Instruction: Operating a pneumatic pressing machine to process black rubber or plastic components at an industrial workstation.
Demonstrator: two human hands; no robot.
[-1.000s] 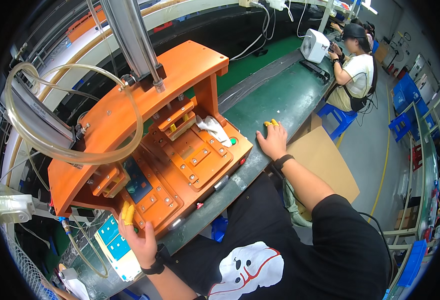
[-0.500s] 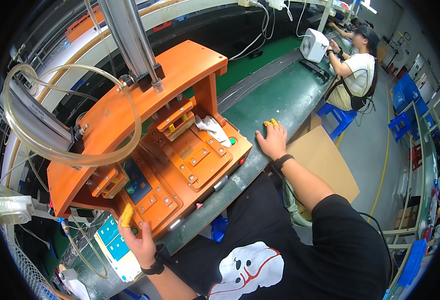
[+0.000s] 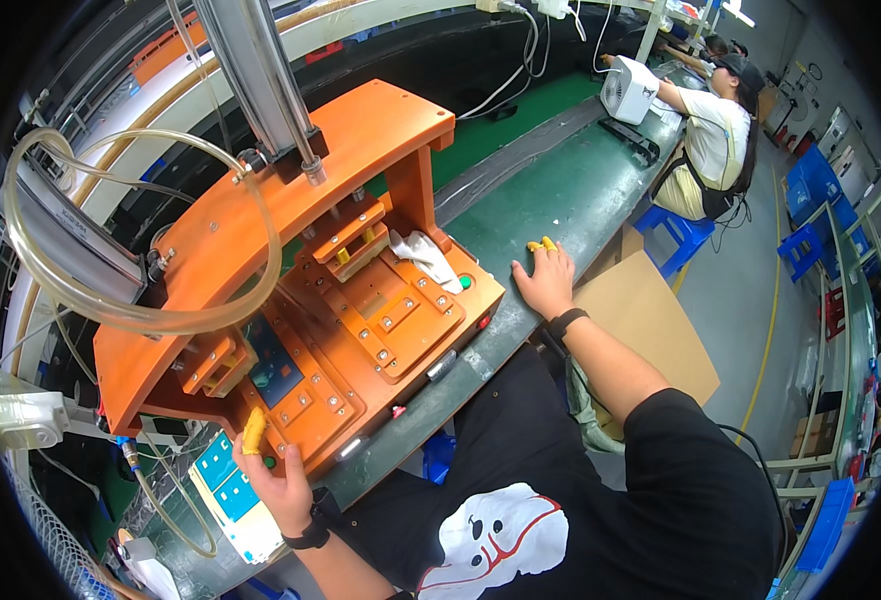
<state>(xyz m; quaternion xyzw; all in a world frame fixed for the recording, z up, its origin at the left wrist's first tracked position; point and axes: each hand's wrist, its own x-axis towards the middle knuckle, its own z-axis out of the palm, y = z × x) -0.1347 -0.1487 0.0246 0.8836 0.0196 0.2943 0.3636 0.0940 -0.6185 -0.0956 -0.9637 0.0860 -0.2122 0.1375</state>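
An orange pneumatic press [image 3: 380,130] with two bays stands on the bench before me. My left hand [image 3: 278,490] is at its near left corner, fingers stretched, beside a green button [image 3: 269,462]; one finger wears a yellow finger cot [image 3: 253,432]. A flat dark blue sheet [image 3: 278,375] lies in the left bay, partly hidden by the pressing head [image 3: 222,365]. My right hand [image 3: 548,280] rests on the bench edge, fingers apart and holding nothing, with yellow cots on its fingertips. Between it and the right bay are a white cloth [image 3: 426,262] and another green button [image 3: 466,283].
Blue-and-white printed sheets [image 3: 235,490] lie left of the press. A clear hose [image 3: 150,322] loops over its left side. The green bench [image 3: 540,180] runs to a white fan [image 3: 629,90] and a seated co-worker [image 3: 712,140]. Cardboard [image 3: 650,340] stands at my right.
The co-worker has leaned forward and stretched an arm out past the fan. My hands and the press look unmoved.
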